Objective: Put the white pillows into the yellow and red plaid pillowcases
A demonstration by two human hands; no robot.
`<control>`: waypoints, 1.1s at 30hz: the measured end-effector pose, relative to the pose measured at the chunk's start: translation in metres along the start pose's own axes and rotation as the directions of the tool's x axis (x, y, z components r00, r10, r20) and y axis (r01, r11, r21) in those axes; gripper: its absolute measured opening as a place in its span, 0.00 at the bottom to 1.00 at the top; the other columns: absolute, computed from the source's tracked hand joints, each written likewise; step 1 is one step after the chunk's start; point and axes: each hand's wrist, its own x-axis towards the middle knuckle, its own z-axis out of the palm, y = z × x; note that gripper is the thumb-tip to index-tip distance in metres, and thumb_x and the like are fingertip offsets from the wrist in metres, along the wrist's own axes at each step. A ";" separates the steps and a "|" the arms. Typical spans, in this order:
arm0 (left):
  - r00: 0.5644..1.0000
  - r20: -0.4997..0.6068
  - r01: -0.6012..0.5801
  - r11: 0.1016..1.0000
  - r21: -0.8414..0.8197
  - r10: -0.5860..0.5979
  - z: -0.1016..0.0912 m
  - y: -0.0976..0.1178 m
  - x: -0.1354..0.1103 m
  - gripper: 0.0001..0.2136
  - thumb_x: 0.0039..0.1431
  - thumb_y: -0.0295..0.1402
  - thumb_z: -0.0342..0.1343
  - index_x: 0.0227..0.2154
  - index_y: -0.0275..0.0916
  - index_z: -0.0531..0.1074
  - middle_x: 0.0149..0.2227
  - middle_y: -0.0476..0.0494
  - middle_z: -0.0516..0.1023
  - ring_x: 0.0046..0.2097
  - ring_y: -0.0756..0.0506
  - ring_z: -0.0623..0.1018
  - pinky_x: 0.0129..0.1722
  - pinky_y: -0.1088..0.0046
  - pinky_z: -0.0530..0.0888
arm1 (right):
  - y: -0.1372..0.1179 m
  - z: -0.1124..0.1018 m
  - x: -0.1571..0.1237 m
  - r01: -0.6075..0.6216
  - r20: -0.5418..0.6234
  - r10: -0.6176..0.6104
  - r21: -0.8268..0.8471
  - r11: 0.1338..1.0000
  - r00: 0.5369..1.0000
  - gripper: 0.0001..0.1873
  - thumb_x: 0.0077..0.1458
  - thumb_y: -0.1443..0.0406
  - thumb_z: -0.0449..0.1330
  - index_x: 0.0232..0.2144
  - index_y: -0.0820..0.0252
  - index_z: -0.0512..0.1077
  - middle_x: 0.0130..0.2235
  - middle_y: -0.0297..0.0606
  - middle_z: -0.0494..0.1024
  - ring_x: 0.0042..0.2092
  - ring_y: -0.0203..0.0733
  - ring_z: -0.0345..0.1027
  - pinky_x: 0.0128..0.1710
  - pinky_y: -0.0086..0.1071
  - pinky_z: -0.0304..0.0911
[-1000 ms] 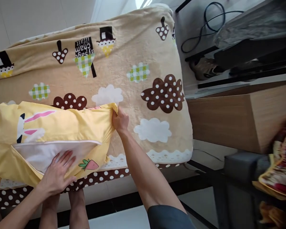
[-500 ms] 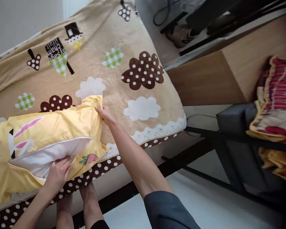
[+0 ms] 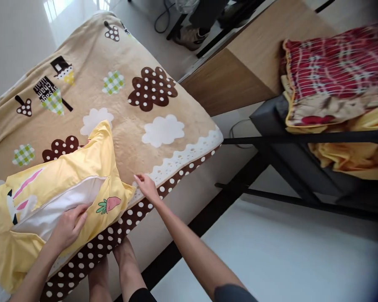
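Note:
A yellow pillowcase (image 3: 66,176) with a rabbit and carrot print lies on the bed, a white pillow (image 3: 59,201) showing through its open side. My left hand (image 3: 67,226) rests on the white pillow at the opening, fingers curled against the fabric edge. My right hand (image 3: 146,186) hovers just right of the pillowcase's near corner, over the bed's edge, fingers loosely apart and holding nothing.
The bed carries a tan blanket (image 3: 135,121) with clouds and brown polka-dot trees. A wooden cabinet (image 3: 239,67) stands to the right. A black metal rack (image 3: 302,167) holds a red patterned blanket (image 3: 334,63) and yellow bedding (image 3: 349,155). My bare feet (image 3: 113,268) stand on the white floor.
My right hand let go of the pillowcase's far corner and drew back toward the near corner. The view swung right and down. My left hand stayed at the opening.

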 end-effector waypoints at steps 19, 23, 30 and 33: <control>0.653 0.422 -0.748 0.449 0.489 0.629 0.026 0.035 0.064 0.12 0.63 0.23 0.44 0.37 0.36 0.73 0.42 0.38 0.77 0.51 0.42 0.74 0.52 0.63 0.72 | -0.037 0.075 -0.130 0.081 -0.309 -0.054 0.074 0.994 0.950 0.20 0.48 0.72 0.49 0.43 0.59 0.71 0.40 0.43 0.76 0.41 0.46 0.70 0.41 0.38 0.66; 0.608 0.519 -0.793 0.423 0.438 0.601 0.040 0.031 0.099 0.14 0.65 0.28 0.46 0.52 0.40 0.68 0.55 0.39 0.73 0.60 0.44 0.69 0.59 0.62 0.68 | -0.028 0.067 -0.128 0.063 -0.374 -0.033 0.068 0.996 0.927 0.20 0.49 0.72 0.48 0.43 0.59 0.71 0.36 0.40 0.75 0.36 0.43 0.68 0.37 0.35 0.64; 0.860 0.441 -0.498 0.618 0.609 0.259 0.043 0.004 0.105 0.20 0.62 0.23 0.42 0.56 0.37 0.66 0.63 0.35 0.64 0.65 0.39 0.63 0.48 0.63 0.75 | -0.022 0.040 -0.129 0.027 -0.402 -0.011 0.036 0.999 0.915 0.18 0.48 0.71 0.49 0.40 0.59 0.72 0.29 0.34 0.68 0.29 0.40 0.60 0.35 0.34 0.61; 0.869 0.378 -0.495 0.557 0.667 0.321 0.052 0.011 0.093 0.22 0.59 0.18 0.38 0.53 0.32 0.68 0.60 0.30 0.67 0.66 0.38 0.61 0.55 0.59 0.70 | -0.026 0.033 -0.133 0.022 -0.406 -0.027 -0.017 1.000 0.914 0.17 0.48 0.70 0.50 0.40 0.58 0.72 0.29 0.34 0.67 0.30 0.40 0.61 0.35 0.34 0.62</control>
